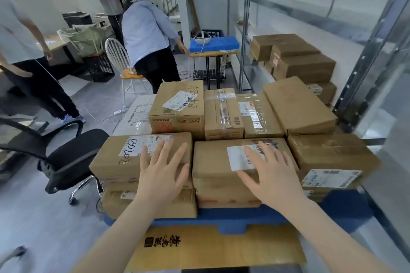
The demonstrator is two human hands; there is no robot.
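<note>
Two cartons in the front row of a stack are being reached for. The left hand (163,170) is being held flat, fingers spread and straight, over the right half of the left front carton (119,162), which bears a handwritten number on its label. The right hand (269,173) is being held spread in the same way over the middle front carton (213,170), partly covering its white label (238,157). Nothing is being gripped by either hand. Whether the palms are being pressed down or merely hovered cannot be told.

Both cartons are being carried on a blue platform (233,217). The left one is lying on a lower carton (155,206). The middle one is lying just beside the right front carton (332,153).

Judgement: a lift or shift is being prepared. One carton should be taken at a time, with the hands placed on opposite side edges rather than on the top face. The lower carton looks dented, so the left carton is best lifted straight up, not dragged. The office chair (73,159) near the left corner should be avoided.
</note>
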